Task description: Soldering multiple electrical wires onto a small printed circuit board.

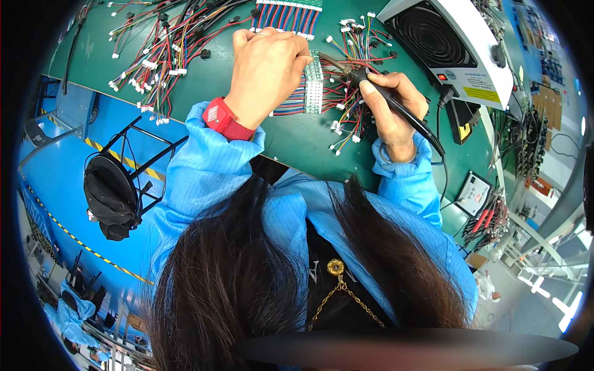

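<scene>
My left hand point(267, 71) presses down on a narrow green circuit board strip point(314, 86) with coloured wires fanning out of it on the green bench mat point(291, 139). My right hand point(393, 105) grips a black soldering iron point(396, 105) like a pen. Its tip point(328, 60) touches the strip's upper end, just right of my left fingers. The iron's black cable point(440, 167) trails down toward the bench edge. A red band point(224, 119) sits on my left wrist over the blue sleeve.
Loose wire harnesses with white connectors point(158, 55) cover the bench at upper left. A white fume fan point(448, 43) stands at upper right. A small soldering station box point(473, 193) and red-handled tools point(486, 219) lie at right. A black stool point(114, 188) stands on the blue floor at left.
</scene>
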Available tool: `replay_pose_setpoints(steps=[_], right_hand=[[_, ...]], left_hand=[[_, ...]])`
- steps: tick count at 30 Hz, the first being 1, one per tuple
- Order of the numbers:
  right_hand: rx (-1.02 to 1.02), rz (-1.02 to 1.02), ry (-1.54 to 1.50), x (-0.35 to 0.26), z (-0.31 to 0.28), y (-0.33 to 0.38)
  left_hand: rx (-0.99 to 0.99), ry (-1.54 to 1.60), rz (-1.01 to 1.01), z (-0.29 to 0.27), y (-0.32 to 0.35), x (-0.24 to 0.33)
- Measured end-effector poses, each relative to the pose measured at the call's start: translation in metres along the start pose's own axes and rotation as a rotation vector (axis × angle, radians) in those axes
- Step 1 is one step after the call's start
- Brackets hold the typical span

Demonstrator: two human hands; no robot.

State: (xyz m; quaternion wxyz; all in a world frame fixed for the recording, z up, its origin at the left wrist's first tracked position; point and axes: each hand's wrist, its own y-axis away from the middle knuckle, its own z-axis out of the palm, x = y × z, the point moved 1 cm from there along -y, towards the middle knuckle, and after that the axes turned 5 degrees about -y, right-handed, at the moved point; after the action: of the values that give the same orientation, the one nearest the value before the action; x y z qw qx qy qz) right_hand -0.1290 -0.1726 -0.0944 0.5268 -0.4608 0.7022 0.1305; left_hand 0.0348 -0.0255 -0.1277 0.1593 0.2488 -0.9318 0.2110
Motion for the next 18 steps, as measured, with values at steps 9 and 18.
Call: replay_pose_setpoints(steps=[9,18], right_hand=[[-0.034,0.073,0.013,-0.0026,-0.0003,0.0011],[0.015,0.148,-0.187,-0.0007,0.0017,-0.001]], left_hand=[[0.009,0.015,-0.012,0.0012,-0.0001,-0.0009],[0.024,0.022,-0.006,0.0029,0.0008,-0.0017]])
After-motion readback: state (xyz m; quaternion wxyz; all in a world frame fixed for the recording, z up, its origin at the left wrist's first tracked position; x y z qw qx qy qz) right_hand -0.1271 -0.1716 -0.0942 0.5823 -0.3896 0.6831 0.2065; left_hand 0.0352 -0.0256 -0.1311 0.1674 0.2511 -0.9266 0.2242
